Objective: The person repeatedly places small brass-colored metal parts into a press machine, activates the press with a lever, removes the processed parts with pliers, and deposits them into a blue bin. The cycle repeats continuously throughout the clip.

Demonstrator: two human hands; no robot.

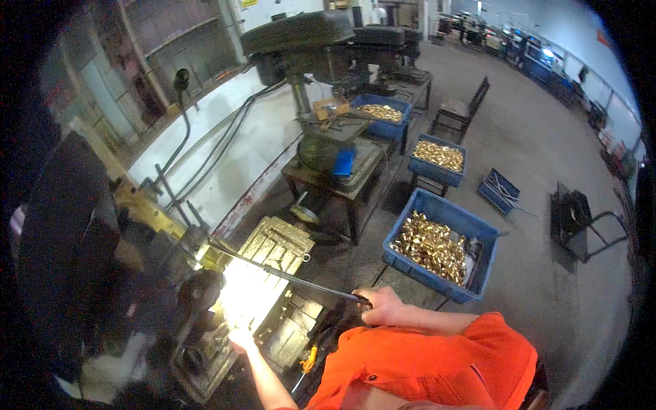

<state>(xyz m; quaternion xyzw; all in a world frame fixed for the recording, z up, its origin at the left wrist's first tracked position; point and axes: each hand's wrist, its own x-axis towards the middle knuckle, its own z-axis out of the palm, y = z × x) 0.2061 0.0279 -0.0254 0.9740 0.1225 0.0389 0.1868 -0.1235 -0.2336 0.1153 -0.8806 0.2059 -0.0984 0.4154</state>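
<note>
My right hand (383, 305) is closed round the dark grip at the end of a long metal lever (307, 281). The lever runs left to the head of a drill press (198, 239). My left hand (240, 339) reaches to the near end of the brightly lit machine table (283, 239), beside the work area under the lamp. Glare washes out its fingers, so whether they hold a part cannot be told. Brass-coloured chips cover the table.
An orange-handled screwdriver (309, 359) lies beside the machine. To the right stand a large blue bin (488, 263) of brass parts, a smaller blue bin (437, 171) and a box of rods (502, 191). Another drill press (301, 89) and a chair (465, 109) stand farther off.
</note>
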